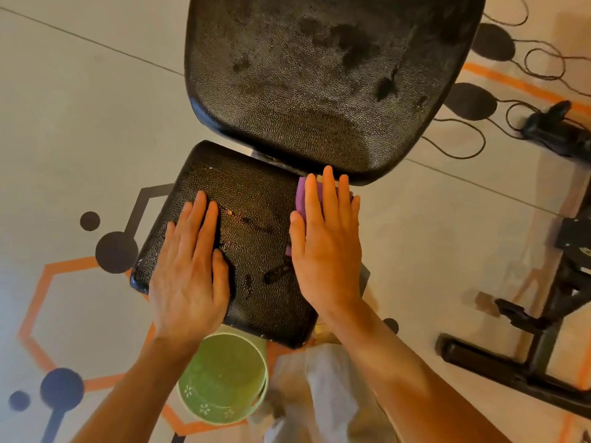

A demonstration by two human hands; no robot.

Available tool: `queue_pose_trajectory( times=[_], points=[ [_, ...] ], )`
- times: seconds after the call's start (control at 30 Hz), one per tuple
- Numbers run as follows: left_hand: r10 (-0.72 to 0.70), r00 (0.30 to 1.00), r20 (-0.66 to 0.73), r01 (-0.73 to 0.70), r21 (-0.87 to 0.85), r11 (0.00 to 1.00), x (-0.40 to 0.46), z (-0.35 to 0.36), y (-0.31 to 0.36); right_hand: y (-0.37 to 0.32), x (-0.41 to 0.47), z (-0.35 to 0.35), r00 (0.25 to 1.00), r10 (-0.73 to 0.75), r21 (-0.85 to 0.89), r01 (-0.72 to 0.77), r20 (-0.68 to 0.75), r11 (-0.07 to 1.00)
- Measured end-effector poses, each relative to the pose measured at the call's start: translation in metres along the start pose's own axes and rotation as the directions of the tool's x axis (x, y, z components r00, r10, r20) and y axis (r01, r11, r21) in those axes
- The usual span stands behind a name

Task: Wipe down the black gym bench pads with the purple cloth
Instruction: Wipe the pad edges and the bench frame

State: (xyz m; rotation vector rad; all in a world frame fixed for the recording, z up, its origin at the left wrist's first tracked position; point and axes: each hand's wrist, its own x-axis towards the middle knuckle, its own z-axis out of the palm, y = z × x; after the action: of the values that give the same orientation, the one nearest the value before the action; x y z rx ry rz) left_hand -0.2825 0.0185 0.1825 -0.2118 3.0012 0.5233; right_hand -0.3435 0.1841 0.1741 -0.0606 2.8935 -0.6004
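Cloth [302, 195]: purple, soft and light, likely damp; lies at 3 o'clock on the seat pad [252, 225], pressed flat beneath the right hand [327, 241], fingers straight, nothing gripped; best driven under a flat palm or bunched at its middle. Left hand [192, 270]: flat, fingers straight, resting at 9 o'clock on the same pad, probably bracing it. Back pad [319, 75]: at 12 o'clock, textured vinyl, firm, blotchy with wet patches, likely slick; green bucket [222, 378] on the floor at 6 o'clock.

Two black bench pads: the seat pad [249, 219] and the back pad [319, 75]. One purple cloth [302, 196]. One green bucket [224, 378]. Two hands: left hand [192, 270], right hand [329, 247].
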Motion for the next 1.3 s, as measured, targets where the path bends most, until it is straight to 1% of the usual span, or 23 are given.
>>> queue_pose_trajectory(
  times=[0.1, 0.17, 0.3, 0.4, 0.47, 0.53, 0.57, 0.6, 0.63, 0.67, 0.73, 0.8, 0.83, 0.87, 0.93, 0.97, 1.0, 1.07, 1.13, 1.17, 1.2, 1.23, 1.3],
  points=[
    [0.004, 1.0, -0.003, -0.004, -0.004, 1.0, 0.0, 0.0, 0.0, -0.012, 0.003, 0.012, 0.996, 0.074, -0.034, -0.076, -0.045, 0.997],
    [0.021, 1.0, -0.014, -0.021, 0.001, 1.0, 0.0, 0.002, -0.002, -0.021, -0.017, 0.017, 0.994, 0.086, -0.044, -0.089, -0.07, 0.995],
    [0.046, 0.999, -0.026, -0.047, -0.014, 0.999, -0.001, 0.003, -0.005, -0.044, -0.104, 0.027, 1.0, -0.02, -0.122, 0.018, -0.017, 0.992],
    [0.025, 1.0, 0.005, -0.025, 0.004, 1.0, -0.002, 0.003, -0.005, -0.04, -0.103, 0.027, 0.998, -0.049, -0.144, 0.054, 0.038, 0.988],
    [0.02, 1.0, 0.021, -0.021, 0.028, 0.999, -0.001, 0.003, -0.005, -0.031, -0.059, 0.025, 1.0, 0.022, -0.126, -0.022, 0.005, 0.992],
    [0.028, 0.999, 0.036, -0.029, 0.029, 0.999, -0.001, 0.002, -0.005, -0.026, -0.008, 0.022, 0.976, 0.162, -0.085, -0.175, -0.144, 0.981],
    [0.038, 0.998, 0.048, -0.038, -0.003, 0.999, -0.001, 0.001, -0.006, -0.028, 0.004, 0.023, 0.955, 0.222, -0.071, -0.239, -0.195, 0.968],
    [0.05, 0.997, 0.064, -0.046, -0.058, 0.997, 0.0, -0.002, -0.008, -0.034, 0.001, 0.028, 0.946, 0.237, -0.065, -0.257, -0.223, 0.964],
    [0.069, 0.994, 0.081, -0.059, -0.117, 0.991, 0.0, -0.006, -0.012, -0.043, -0.014, 0.034, 0.953, 0.209, -0.073, -0.229, -0.218, 0.971],
    [0.101, 0.991, 0.087, -0.087, -0.153, 0.984, 0.0, -0.01, -0.017, -0.054, -0.04, 0.038, 0.973, 0.149, -0.08, -0.165, -0.175, 0.983],
    [0.173, 0.983, 0.069, -0.164, -0.122, 0.979, 0.0, -0.019, -0.032, -0.072, -0.099, 0.038, 0.999, 0.028, -0.061, -0.03, -0.039, 0.998],
    [0.212, 0.974, 0.085, -0.207, -0.073, 0.976, 0.0, -0.022, -0.048, -0.065, -0.103, 0.034, 0.996, -0.086, -0.04, 0.087, 0.032, 0.995],
    [0.222, 0.969, 0.104, -0.217, -0.059, 0.974, 0.0, -0.021, -0.054, -0.059, -0.081, 0.032, 0.996, -0.083, -0.058, 0.084, 0.032, 0.995],
    [0.231, 0.966, 0.117, -0.227, -0.047, 0.973, 0.0, -0.019, -0.058, -0.057, -0.053, 0.031, 0.999, -0.033, -0.065, 0.033, 0.011, 0.997],
    [0.243, 0.964, 0.111, -0.243, -0.02, 0.97, -0.001, -0.014, -0.06, -0.057, -0.004, 0.03, 0.99, 0.106, -0.062, -0.111, -0.09, 0.992],
    [0.246, 0.964, 0.102, -0.246, -0.012, 0.969, -0.001, -0.013, -0.06, -0.06, 0.002, 0.032, 0.983, 0.139, -0.064, -0.148, -0.12, 0.987],
    [0.245, 0.965, 0.094, -0.245, -0.009, 0.969, -0.001, -0.012, -0.059, -0.065, -0.008, 0.036, 0.985, 0.129, -0.062, -0.137, -0.117, 0.989],
    [0.249, 0.966, 0.07, -0.248, -0.013, 0.969, -0.002, -0.011, -0.059, -0.075, -0.06, 0.042, 0.999, -0.042, -0.042, 0.041, -0.009, 0.998],
    [0.258, 0.965, 0.053, -0.258, -0.015, 0.966, -0.002, -0.011, -0.059, -0.075, -0.108, 0.041, 0.976, -0.203, -0.029, 0.206, 0.08, 0.978],
    [0.259, 0.964, 0.055, -0.259, -0.014, 0.966, -0.002, -0.011, -0.059, -0.068, -0.106, 0.041, 0.962, -0.255, -0.019, 0.258, 0.096, 0.966],
    [0.258, 0.964, 0.056, -0.258, -0.012, 0.966, -0.001, -0.011, -0.059, -0.064, -0.086, 0.04, 0.96, -0.266, -0.001, 0.267, 0.088, 0.964],
    [0.255, 0.965, 0.055, -0.255, -0.01, 0.967, -0.001, -0.011, -0.059, -0.063, -0.057, 0.039, 0.973, -0.223, -0.01, 0.224, 0.065, 0.974],
    [0.246, 0.968, 0.048, -0.246, -0.004, 0.969, -0.001, -0.011, -0.058, -0.066, 0.004, 0.038, 0.998, -0.053, -0.032, 0.052, -0.025, 0.998]
  ],
)
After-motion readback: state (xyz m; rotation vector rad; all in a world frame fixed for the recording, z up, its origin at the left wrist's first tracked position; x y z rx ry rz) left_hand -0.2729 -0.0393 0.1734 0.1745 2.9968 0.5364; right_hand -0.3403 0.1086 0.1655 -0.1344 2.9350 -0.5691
